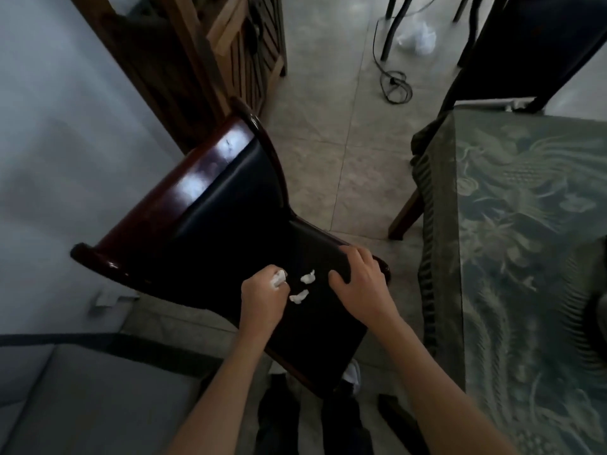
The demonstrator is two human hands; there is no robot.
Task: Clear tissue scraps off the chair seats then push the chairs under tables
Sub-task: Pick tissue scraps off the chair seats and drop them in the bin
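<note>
A dark wooden chair with a black padded seat (315,326) stands in front of me, its back toward the upper left. My left hand (262,298) is closed on a white tissue scrap (278,278) at its fingertips, over the seat. Two more white tissue scraps lie on the seat beside it, one (308,277) farther from me and one (299,296) nearer. My right hand (359,284) rests flat on the seat's right edge, fingers spread, holding nothing.
A table with a green patterned cloth (512,244) stands to the right. A second dark chair (512,50) is at the upper right. A black cable (395,83) and a white crumpled bag (418,37) lie on the tiled floor. A wooden cabinet (210,60) stands behind the chair.
</note>
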